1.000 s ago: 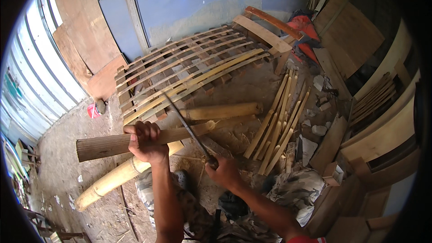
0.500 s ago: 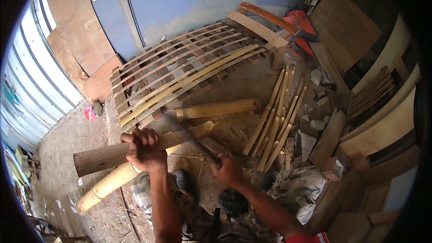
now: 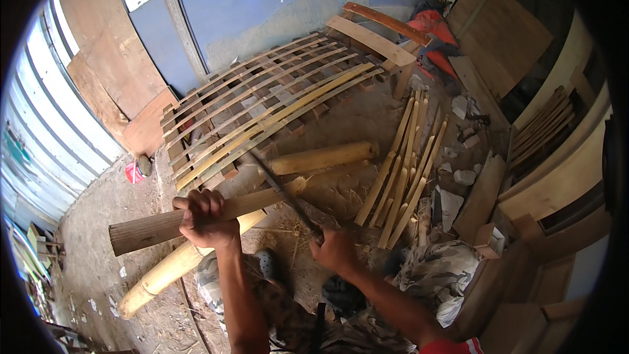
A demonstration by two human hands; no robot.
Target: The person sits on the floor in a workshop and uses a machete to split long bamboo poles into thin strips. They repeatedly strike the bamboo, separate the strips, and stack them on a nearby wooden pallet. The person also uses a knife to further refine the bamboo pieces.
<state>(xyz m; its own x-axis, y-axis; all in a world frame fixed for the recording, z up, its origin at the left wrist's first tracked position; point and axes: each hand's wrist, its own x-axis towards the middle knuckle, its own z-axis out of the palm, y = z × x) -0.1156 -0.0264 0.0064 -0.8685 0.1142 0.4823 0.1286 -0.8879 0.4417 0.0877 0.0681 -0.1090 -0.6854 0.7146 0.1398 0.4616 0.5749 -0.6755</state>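
My left hand is closed around a rough wooden board. The board slants up to the right, and its far end shows pale, freshly cut wood. In my right hand is the handle of a machete, whose long dark blade points up and left. The blade crosses close to the board's far end; I cannot tell whether they touch. Beneath the board lies a thick yellow bamboo pole on the ground. Beyond it rests a shorter bamboo length.
A bundle of split bamboo strips lies to the right. Farther off, a slatted bamboo frame stands before a blue wall, beside a wooden bench. Rubble and boards line the right side. A red can is at left.
The machete blade, smeared by motion before, is now sharper, its tip slightly higher and farther right. My left hand keeps its grip on the board. The view has shifted slightly.
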